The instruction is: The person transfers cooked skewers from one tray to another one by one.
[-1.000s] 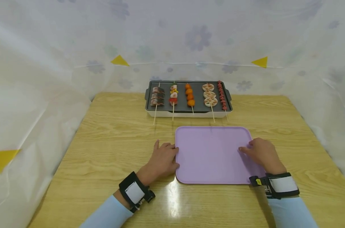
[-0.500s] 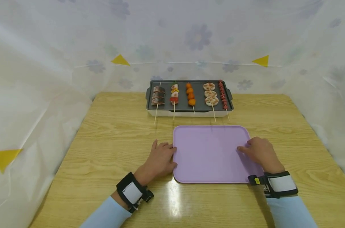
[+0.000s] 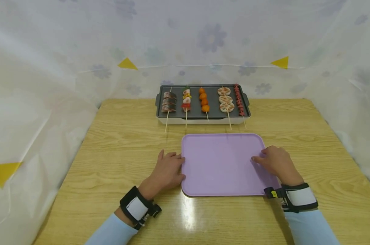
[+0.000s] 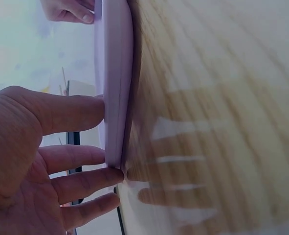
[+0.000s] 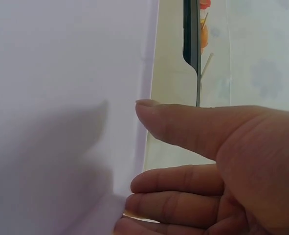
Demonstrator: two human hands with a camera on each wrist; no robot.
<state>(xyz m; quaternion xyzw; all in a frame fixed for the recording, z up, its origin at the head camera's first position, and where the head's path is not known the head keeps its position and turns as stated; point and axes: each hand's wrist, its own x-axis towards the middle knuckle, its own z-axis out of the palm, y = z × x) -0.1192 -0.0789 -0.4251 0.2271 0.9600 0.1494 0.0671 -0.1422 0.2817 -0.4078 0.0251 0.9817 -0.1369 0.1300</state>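
Note:
A lilac rectangular tray (image 3: 223, 163) with a low raised rim lies flat on the wooden table in the head view. My left hand (image 3: 166, 170) is at its left side, thumb and fingers extended with the tips against the rim. In the left wrist view the fingers (image 4: 80, 183) are spread and straight beside the tray's edge (image 4: 116, 88). At the right side, my right hand (image 3: 278, 164) has its fingers along the outer edge and its thumb over the tray. The right wrist view shows this thumb (image 5: 183, 122) straight, its shadow lying apart on the tray.
Behind the tray stands a dark grill plate (image 3: 196, 102) on a white base. Several skewers lie across it, including fish pieces (image 3: 169, 102), orange balls (image 3: 204, 100) and lotus root slices (image 3: 226, 99). Their sticks jut over the front edge. Plastic sheeting (image 3: 179, 41) surrounds the table.
The tray has slid a little to the left across the table, and both hands have shifted left with it. The grill and skewers stay in place.

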